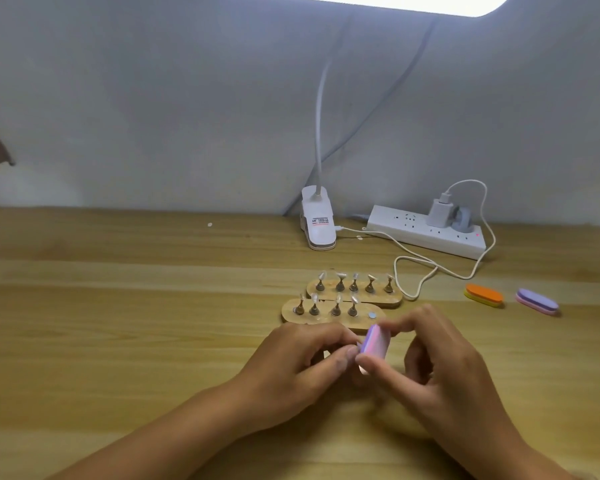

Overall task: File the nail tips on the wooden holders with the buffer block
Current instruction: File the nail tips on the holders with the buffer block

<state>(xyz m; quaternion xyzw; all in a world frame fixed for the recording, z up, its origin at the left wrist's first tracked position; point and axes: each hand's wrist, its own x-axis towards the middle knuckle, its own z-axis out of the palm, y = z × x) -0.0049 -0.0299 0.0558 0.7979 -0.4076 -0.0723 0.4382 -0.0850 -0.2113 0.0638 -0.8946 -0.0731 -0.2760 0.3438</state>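
Note:
Two oval wooden holders lie mid-table, the far holder (394,299) and the near holder (290,315), each carrying small stands topped with clear nail tips (340,276). One spot on the near holder shows only a bare round magnet (372,315). In front of the near holder, my right hand (444,372) pinches a pink and purple buffer block (376,342) between thumb and fingers. My left hand (298,365) is curled beside the block, fingertips against it; whatever it pinches is hidden by the fingers and the block.
A clip lamp base (317,223) with a white gooseneck stands at the back. A white power strip (426,232) with a charger and a looping cable (416,271) lies right of it. An orange buffer (484,295) and a purple buffer (537,301) rest on the right.

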